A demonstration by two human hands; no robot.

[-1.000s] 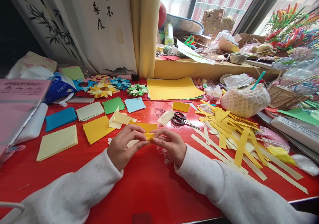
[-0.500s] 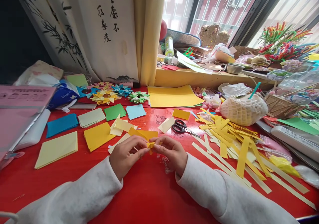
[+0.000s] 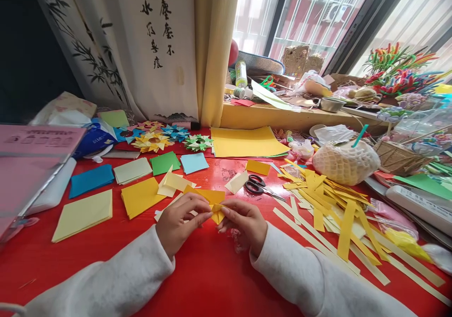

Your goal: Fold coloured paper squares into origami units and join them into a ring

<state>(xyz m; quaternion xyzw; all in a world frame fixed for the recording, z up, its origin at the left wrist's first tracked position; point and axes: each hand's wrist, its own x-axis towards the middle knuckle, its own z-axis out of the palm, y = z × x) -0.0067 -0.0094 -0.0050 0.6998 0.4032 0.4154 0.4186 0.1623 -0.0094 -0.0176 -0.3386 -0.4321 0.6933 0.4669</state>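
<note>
Between my hands is a small folded piece of yellow paper (image 3: 216, 213), held above the red table. My left hand (image 3: 182, 222) pinches its left edge between thumb and fingers. On the other side, my right hand (image 3: 246, 221) grips the right edge the same way. Just behind my fingers lies a flat yellow sheet (image 3: 209, 195), partly hidden by my left hand. Folded cream papers (image 3: 173, 182) rest behind my left hand, and another creased cream piece (image 3: 237, 182) lies beyond my right. Black-handled scissors (image 3: 259, 185) lie to the right of that piece.
Stacks of yellow (image 3: 143, 197), cream (image 3: 84, 214) and blue paper (image 3: 92, 178) lie at left. Folded paper rings (image 3: 151, 141) sit at the back near large yellow sheets (image 3: 247, 141). Cut paper strips (image 3: 346, 225) spread at right, before a net-wrapped round object (image 3: 346, 163).
The folded yellow paper has turned between my fingers and shows more of a pointed, creased face. My right fingers have shifted on it. The whole view has tilted slightly upward.
</note>
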